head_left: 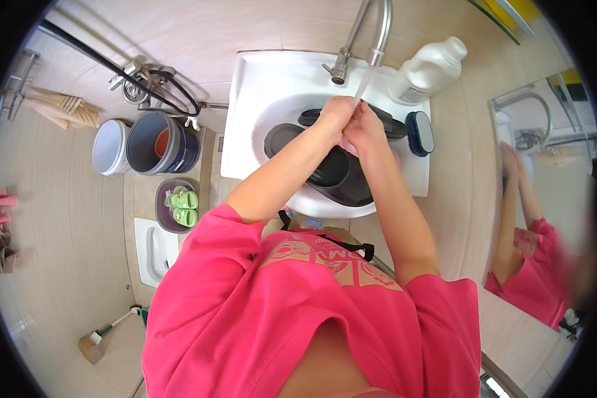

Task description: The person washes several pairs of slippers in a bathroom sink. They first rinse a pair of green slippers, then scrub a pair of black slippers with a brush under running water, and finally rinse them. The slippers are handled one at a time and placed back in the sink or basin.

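My left hand (338,114) and my right hand (365,126) are pressed together over the white sink (249,73), in the stream from the metal faucet (341,66). Both are closed, fingers folded inward; what they hold, if anything, is hidden. A small pinkish patch shows just below them. Under my hands lie black footwear-like pieces (351,186), smooth and rounded, in the basin. Behind my hands a longer black piece (393,126) rests against the basin's far side; my wrists cover part of these things.
On the sink's right rim stand a white jug-shaped bottle (426,71) and a dark blue scrub brush (420,134). Buckets (154,142) and a basin with green clogs (183,202) are at the left. A squat toilet (156,252) lies beyond; a mirror (544,199) hangs at right.
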`<state>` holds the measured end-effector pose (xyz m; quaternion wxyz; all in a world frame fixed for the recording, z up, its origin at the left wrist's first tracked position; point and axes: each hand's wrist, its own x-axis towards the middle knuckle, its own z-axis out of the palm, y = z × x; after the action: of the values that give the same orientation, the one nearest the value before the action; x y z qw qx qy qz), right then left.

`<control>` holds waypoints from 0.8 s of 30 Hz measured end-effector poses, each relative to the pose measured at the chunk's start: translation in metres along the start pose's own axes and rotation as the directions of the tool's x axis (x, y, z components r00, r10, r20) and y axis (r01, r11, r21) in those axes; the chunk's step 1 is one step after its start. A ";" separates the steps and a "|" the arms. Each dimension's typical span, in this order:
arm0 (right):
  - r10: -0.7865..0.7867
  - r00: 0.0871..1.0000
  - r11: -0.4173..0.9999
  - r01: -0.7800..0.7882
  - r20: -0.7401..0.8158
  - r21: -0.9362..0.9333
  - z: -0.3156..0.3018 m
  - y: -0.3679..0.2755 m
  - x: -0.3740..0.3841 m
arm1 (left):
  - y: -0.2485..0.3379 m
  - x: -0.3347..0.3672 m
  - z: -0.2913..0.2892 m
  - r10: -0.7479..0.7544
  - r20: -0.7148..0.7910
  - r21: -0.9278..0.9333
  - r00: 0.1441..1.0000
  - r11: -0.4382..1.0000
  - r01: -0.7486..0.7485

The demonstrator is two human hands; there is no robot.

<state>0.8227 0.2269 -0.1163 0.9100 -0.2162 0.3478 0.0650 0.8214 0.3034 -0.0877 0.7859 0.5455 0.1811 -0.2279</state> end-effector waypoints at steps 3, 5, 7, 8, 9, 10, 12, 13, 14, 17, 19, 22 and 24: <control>0.081 0.992 0.996 -0.085 0.100 0.036 0.007 0.011 -0.002 | -0.011 0.031 -0.036 0.040 0.087 0.062 0.995 0.997 -0.046; 0.108 0.965 0.994 -0.110 0.238 -0.007 0.003 0.012 0.005 | 0.018 0.001 -0.034 0.097 -0.051 0.240 0.994 0.967 -0.082; 0.159 0.959 0.984 -0.172 0.236 0.036 0.009 0.019 0.013 | 0.034 -0.002 -0.058 0.161 -0.046 0.360 0.986 0.923 -0.134; 0.187 0.953 0.977 -0.206 0.238 0.057 0.013 0.024 0.018 | 0.033 0.009 -0.082 0.205 0.000 0.372 0.979 0.908 -0.190; 0.165 0.980 0.985 -0.170 0.111 0.033 0.035 0.032 0.013 | 0.036 0.011 -0.100 0.341 -0.035 0.546 0.939 0.793 -0.268; 0.166 0.981 0.986 -0.163 0.098 -0.035 0.053 0.040 0.016 | 0.039 0.013 -0.115 0.471 -0.033 0.702 0.881 0.639 -0.316; 0.169 0.983 0.973 -0.154 0.075 -0.173 0.088 0.056 0.030 | 0.034 0.032 -0.154 0.658 0.016 0.983 0.753 0.126 -0.131; 0.167 0.984 0.963 -0.149 0.060 -0.223 0.103 0.063 0.040 | 0.030 0.041 -0.169 0.685 -0.002 0.997 0.728 0.056 -0.050; 0.163 0.985 0.951 -0.143 0.052 -0.274 0.119 0.069 0.050 | 0.027 0.051 -0.183 0.717 -0.016 0.999 0.697 -0.011 0.034; 0.146 0.985 0.931 -0.106 0.090 -0.349 0.128 0.072 0.052 | 0.025 0.081 -0.207 0.789 -0.013 0.965 0.614 -0.151 0.215; 0.152 0.979 0.912 -0.087 0.133 -0.402 0.114 0.066 0.031 | 0.025 0.096 -0.205 0.821 -0.041 0.936 0.570 -0.167 0.308; 0.221 0.959 0.889 -0.125 0.174 -0.440 0.078 0.041 0.004 | 0.020 0.108 -0.166 0.838 -0.130 0.920 0.529 -0.096 0.379; 0.208 0.964 0.915 -0.132 0.166 -0.381 0.055 0.026 0.001 | 0.001 0.120 -0.124 0.817 -0.152 0.951 0.556 -0.032 0.308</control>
<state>0.8495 0.2739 -0.0897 0.8752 -0.3429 0.2524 0.2298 0.9170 0.4006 -0.1925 0.0455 0.9763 0.1463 0.1528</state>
